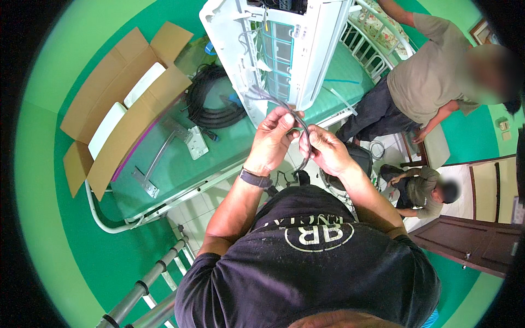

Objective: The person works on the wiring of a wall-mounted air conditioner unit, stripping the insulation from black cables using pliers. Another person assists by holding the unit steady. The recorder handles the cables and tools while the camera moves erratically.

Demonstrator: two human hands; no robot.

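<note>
A dark cable (pixel 304 128) runs between my two hands, and I pinch it with both. My left hand (pixel 272 138), with a dark band at the wrist, has its thumb and fingers closed on the cable. Close beside it, my right hand (pixel 329 151) grips the same cable with thumb and forefinger. The cable's upper end leads toward a white indoor air conditioner unit (pixel 320 60), which stands tilted with its inner side and mesh filter showing. Below my right hand the cable's lower part hangs down.
A green-covered bed (pixel 158 188) holds an opened cardboard box (pixel 123 104), a coil of black tubing (pixel 210 106) and a metal bracket (pixel 197 143). One person (pixel 432 65) stands at right; another (pixel 420 191) is low near a brown door (pixel 465 243). A ladder (pixel 156 273) is at lower left.
</note>
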